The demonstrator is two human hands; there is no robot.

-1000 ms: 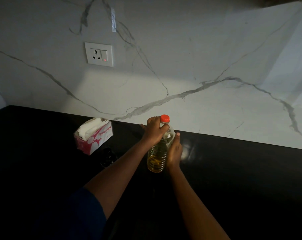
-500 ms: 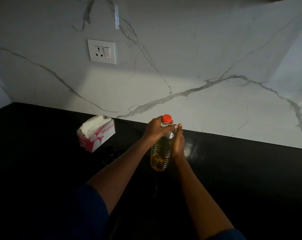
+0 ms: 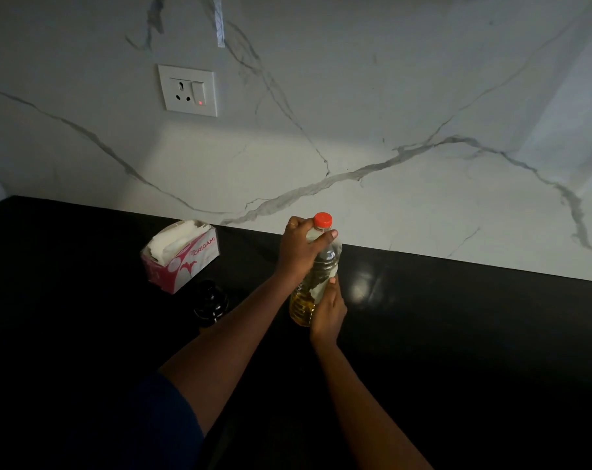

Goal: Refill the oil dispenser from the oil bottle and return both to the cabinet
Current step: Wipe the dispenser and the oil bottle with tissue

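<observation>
Here the clear plastic oil bottle (image 3: 303,305) with its red cap (image 3: 322,219) stands on the black countertop (image 3: 457,334). The left hand (image 3: 299,249) is curled round its shoulder just under the cap, and the right hand (image 3: 328,310) clasps the body below. Best to brace low, then twist the cap.

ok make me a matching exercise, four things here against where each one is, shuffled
Things
1. clear plastic oil bottle with red cap
2. pink and white tissue box
3. white wall socket
4. glossy black round container

Places
a. on the marble wall
b. leftmost on the black counter
c. gripped by left hand and right hand
d. in front of the tissue box

Pairs: 1-c, 2-b, 3-a, 4-d
</observation>
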